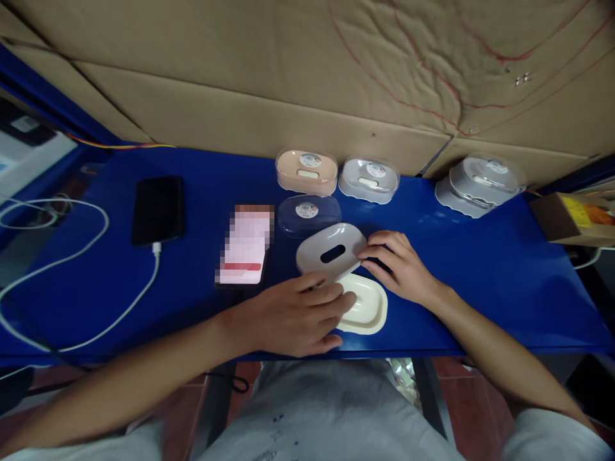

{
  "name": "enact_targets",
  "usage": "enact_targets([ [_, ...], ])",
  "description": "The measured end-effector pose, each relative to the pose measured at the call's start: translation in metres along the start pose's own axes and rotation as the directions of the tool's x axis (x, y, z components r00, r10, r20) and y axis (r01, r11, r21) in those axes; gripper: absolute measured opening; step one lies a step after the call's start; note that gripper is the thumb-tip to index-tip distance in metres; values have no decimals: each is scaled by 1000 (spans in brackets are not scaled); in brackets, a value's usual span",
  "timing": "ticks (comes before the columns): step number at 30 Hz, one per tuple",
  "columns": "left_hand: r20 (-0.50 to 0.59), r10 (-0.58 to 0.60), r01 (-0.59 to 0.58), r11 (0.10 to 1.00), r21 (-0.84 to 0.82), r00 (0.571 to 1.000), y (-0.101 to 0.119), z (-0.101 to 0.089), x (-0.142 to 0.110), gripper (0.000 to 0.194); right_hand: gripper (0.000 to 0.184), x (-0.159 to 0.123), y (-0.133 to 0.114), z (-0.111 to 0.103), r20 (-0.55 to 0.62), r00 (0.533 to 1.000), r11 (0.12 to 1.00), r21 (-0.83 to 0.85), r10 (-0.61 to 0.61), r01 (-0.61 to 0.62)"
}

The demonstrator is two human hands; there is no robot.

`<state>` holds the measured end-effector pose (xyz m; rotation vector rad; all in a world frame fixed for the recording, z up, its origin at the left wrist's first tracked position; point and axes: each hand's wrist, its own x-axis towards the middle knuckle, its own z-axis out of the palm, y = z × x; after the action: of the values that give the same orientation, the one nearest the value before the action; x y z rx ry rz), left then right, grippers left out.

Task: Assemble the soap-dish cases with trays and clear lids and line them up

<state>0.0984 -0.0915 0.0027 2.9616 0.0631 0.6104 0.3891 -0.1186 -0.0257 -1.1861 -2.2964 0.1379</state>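
Note:
A pale grey oval plastic piece with a slot through its middle sits tilted near the table's centre. My right hand pinches its right edge between thumb and fingers. Just below lies a cream oval tray, its left part hidden by my left hand. The fingers of that hand are apart and stretched over the tray; whether they touch it or the grey piece's lower edge I cannot tell. Behind the grey piece rests a clear oval lid with a round sticker.
A peach oval box, a grey oval box and stacked grey boxes line the back. Left stand a lit phone and a black device on a white cable. An open carton is at right.

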Motion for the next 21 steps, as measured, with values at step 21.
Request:
enact_targets([
  [21, -126, -296, 296, 955, -19, 947, -21, 9, 0, 36, 19, -4, -34, -19, -11, 953, 952, 33, -303, 303],
])
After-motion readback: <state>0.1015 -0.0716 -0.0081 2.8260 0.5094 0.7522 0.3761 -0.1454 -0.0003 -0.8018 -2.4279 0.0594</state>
